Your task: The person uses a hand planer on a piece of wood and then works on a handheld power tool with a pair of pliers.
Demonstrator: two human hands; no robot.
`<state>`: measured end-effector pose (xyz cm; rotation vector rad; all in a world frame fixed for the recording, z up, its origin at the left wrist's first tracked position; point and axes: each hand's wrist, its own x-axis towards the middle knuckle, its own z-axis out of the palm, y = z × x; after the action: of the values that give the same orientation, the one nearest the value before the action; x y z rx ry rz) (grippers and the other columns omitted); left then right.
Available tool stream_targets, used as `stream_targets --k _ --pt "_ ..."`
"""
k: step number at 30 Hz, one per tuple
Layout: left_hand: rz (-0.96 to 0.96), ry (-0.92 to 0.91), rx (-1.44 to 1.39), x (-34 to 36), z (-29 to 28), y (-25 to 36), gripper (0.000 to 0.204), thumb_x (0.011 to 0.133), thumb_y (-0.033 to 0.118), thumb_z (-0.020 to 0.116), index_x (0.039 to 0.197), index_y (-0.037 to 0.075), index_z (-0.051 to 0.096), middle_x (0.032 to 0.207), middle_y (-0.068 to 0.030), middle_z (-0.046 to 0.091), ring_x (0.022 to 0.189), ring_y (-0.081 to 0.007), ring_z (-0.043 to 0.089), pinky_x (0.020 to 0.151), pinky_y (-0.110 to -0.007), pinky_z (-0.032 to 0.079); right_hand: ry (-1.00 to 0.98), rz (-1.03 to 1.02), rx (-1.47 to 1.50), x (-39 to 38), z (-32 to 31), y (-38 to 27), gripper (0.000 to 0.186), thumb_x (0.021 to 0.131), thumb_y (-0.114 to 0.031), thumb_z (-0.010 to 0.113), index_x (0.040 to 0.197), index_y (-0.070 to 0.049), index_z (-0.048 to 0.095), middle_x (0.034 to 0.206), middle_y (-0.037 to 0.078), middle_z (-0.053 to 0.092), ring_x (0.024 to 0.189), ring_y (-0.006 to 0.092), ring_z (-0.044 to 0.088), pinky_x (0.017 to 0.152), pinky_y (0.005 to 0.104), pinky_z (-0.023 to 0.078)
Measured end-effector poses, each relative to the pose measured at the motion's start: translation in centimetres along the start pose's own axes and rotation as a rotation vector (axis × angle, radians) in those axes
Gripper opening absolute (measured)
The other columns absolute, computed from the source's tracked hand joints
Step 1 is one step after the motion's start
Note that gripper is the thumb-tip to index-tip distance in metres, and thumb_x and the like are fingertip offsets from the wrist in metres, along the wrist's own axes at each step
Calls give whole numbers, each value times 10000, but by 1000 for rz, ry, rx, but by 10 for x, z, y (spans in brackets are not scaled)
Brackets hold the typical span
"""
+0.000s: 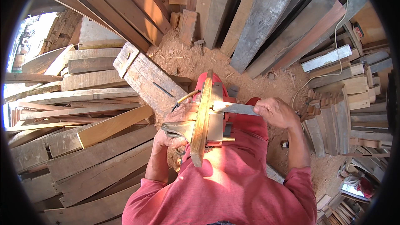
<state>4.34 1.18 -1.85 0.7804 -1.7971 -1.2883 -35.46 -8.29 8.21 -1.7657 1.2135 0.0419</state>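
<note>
In my lap, in front of my red shirt, stands a red-bodied power tool (215,127) with flat metal plates, resembling an electric planer. A long wooden strip (203,121) runs upright along its left side. My left hand (180,121) is closed around the tool's left side, by a grey handle-like part; its fingertips are partly hidden. My right hand (276,111) grips one end of a flat metal strip (235,108), with thumb and fingers pressed together. The strip's other end reaches the tool's plates; whether it touches them I cannot tell.
A worn plank (146,75) with a dark thin rod on it lies ahead to the left. Stacked boards (100,162) fill the left side. Tall planks (266,12) lean ahead, and wood offcuts (329,129) are piled right. Sawdust (175,52) covers the floor; a pale cable (336,37) hangs at right.
</note>
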Motion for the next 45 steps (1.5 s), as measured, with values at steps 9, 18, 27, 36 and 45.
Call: stream_targets --k 9,18,27,36,45 --pt "38 -25 31 14 -1 7 677 788 480 802 1271 30 658 1361 -157 638 1247 -328 600 1120 -481 403 23 -107 -72 5 2 7 450 1025 -396 542 825 5 584 702 210 534 689 404 546 670 478 453" --pt "75 -49 69 30 -2 13 707 773 500 817 1286 43 653 1388 -161 623 1273 -342 588 1146 -491 380 27 -47 -73 -1 -3 3 431 1026 -400 544 857 -8 603 743 223 566 755 430 580 717 510 449" --pt "98 -53 83 37 -1 14 738 758 520 832 1301 55 648 1415 -166 608 1299 -355 577 1172 -502 357 1 -64 -88 1 -1 5 450 1032 -409 531 843 -4 589 773 238 577 809 446 591 737 528 443" --pt "119 -63 86 41 -2 13 769 743 541 847 1315 68 643 1442 -170 593 1325 -369 566 1199 -513 334 13 -67 -108 0 0 5 452 1025 -412 538 839 -6 606 777 234 598 824 448 606 749 529 454" --pt "78 -10 69 46 2 19 584 810 408 805 1281 95 660 1395 -173 634 1306 -385 591 1225 -541 308 61 -47 -91 -3 4 5 444 1021 -422 547 855 -18 627 789 225 617 835 444 616 755 524 464"
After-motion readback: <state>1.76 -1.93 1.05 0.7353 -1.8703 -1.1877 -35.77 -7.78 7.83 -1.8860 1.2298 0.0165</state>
